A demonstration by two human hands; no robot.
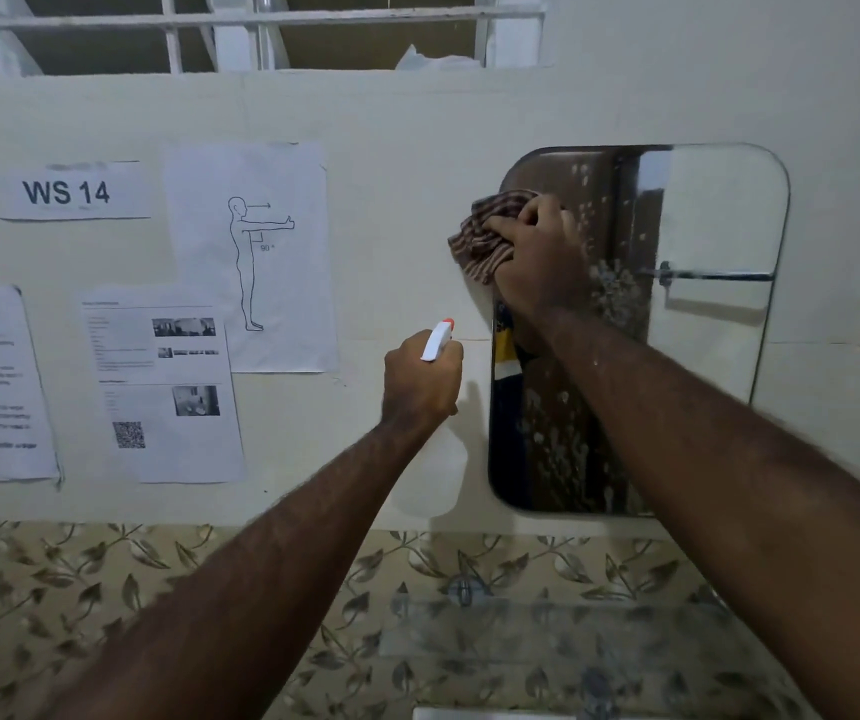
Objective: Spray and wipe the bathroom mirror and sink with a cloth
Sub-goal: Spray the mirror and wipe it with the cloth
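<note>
Mirror (719, 226) sprayed, droplets unwiped; our right hand (537, 252) clamps cloth (480, 236) at its upper-left edge, left hand (420, 379) grips spray bottle (437, 341); sink apparently pending

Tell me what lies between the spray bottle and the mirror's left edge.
Head view: only bare cream wall, with the bottle's shadow, separates the spray bottle in the left hand from the mirror.

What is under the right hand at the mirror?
The right hand presses a striped cloth against the mirror at its upper left edge. Spray droplets dot the glass beside it; the glass beneath cloth and hand is hidden.
</note>
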